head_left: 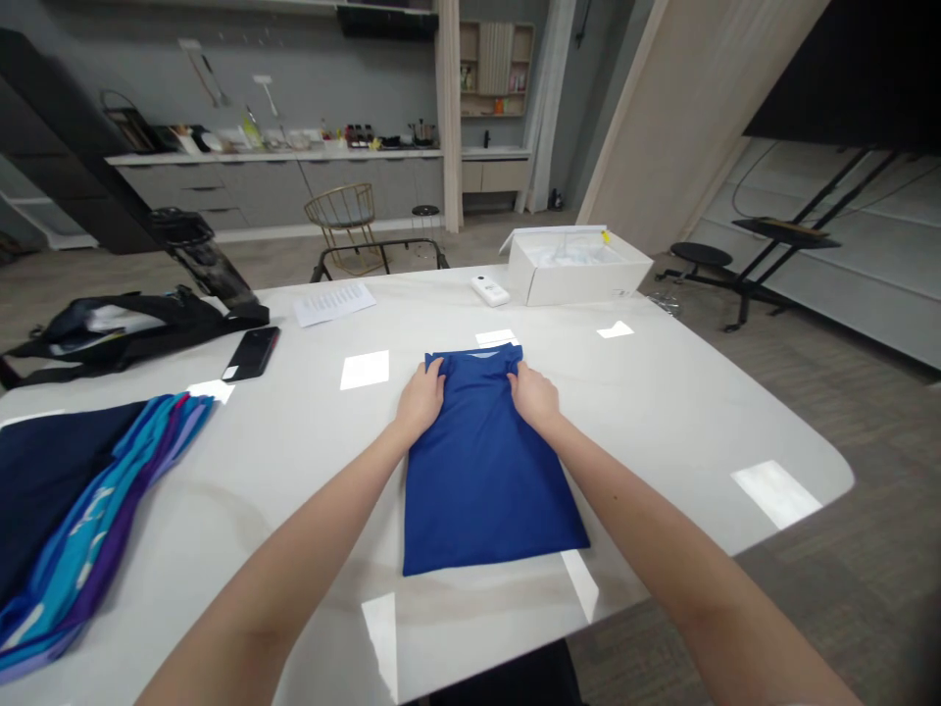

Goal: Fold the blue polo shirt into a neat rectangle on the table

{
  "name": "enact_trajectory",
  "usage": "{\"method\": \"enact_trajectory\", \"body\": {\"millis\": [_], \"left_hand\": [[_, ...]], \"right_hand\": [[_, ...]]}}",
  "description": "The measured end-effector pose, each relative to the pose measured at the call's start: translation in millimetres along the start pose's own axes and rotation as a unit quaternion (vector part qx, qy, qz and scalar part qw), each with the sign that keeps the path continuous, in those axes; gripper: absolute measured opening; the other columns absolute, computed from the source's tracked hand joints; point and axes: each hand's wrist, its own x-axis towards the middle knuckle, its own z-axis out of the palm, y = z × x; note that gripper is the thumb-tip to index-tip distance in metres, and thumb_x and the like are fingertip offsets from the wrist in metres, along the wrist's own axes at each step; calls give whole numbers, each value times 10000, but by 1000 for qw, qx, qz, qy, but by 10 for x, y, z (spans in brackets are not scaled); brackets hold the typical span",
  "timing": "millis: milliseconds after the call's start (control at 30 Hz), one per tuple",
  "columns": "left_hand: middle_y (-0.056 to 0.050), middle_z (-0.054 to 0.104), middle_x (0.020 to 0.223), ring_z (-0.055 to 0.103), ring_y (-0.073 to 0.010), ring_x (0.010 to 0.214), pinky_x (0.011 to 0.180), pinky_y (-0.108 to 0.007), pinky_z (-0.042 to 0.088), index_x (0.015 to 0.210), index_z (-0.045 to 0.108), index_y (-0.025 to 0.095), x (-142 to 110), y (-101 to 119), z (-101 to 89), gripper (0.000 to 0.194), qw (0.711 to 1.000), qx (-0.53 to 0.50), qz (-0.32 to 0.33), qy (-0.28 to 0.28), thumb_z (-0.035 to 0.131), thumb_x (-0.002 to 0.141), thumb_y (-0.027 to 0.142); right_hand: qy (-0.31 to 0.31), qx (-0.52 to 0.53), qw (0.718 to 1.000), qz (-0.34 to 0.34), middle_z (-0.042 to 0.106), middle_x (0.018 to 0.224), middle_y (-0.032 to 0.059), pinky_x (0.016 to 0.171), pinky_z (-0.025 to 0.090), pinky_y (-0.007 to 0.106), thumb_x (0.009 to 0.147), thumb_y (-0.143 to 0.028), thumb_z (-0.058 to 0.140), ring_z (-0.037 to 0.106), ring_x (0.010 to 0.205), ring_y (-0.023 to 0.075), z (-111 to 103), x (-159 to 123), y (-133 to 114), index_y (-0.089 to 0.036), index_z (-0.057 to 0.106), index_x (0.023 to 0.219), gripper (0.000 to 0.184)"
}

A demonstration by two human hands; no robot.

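Observation:
A blue folded garment lies in front of me on the white table, its wide edge toward me. At its far left corner my left hand pinches the fabric between thumb and fingers. My right hand grips the far right corner in the same way. Between the hands the far edge is slightly raised, and a small light patch shows at its opening. Some fingertips are hidden under the cloth.
Folded dark and coloured clothes lie at the left. Beyond them are a phone, a black bag and a printed sheet. A small white device and an open white box stand at the far edge.

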Motion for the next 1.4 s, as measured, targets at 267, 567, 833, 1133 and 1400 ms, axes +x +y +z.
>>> {"method": "enact_trajectory", "body": {"millis": [267, 567, 833, 1133, 1400], "left_hand": [[-171, 601, 1299, 677, -270, 1108, 988, -399, 536, 1443, 507, 167, 613, 1497, 782, 429, 994, -92, 42, -49, 374, 1041, 239], [-136, 619, 1264, 625, -240, 1202, 1069, -367, 496, 1271, 623, 184, 1594, 2579, 1604, 373, 973, -219, 10, -77, 476, 940, 92], [-177, 495, 1461, 504, -277, 1360, 1188, -479, 364, 1419, 513, 161, 1715, 2652, 1638, 480, 987, -138, 67, 44, 436, 949, 104], [-153, 333, 1661, 259, -308, 1558, 1284, -538, 140, 1574, 390, 139, 1555, 2883, 1764, 685, 960, -1, 214, -182, 350, 1028, 551], [-113, 323, 1672, 264, -277, 1558, 1284, -533, 162, 1563, 421, 185, 569, 2913, 1471, 627, 927, -36, 335, -162, 337, 1043, 524]], "right_hand": [[-16, -9, 1000, 5, 737, 1142, 162, 843, 501, 368, 1046, -451, 426, 690, 1025, 311, -441, 607, 2007, -194, 619, 1232, 371], [36, 42, 997, 48, 718, 1177, 155, 927, 485, 367, 985, -401, 555, 639, 1072, 291, -579, 1471, 3654, -151, 668, 1158, 325], [189, 25, 970, 152, 589, 1380, 197, 1016, 434, 580, 1015, -429, 465, 538, 1244, 375, -535, 1690, 3432, -188, 574, 1369, 441], [-22, 26, 999, 38, 288, 1688, 70, 1180, 181, 722, 1058, -568, 249, 265, 1533, 346, -455, 1410, 3271, -320, 379, 1588, 599], [81, 3, 997, 3, 252, 1700, 75, 1196, 266, 649, 1046, -561, 299, 227, 1556, 322, -577, 234, 3243, -306, 365, 1596, 610]]}}
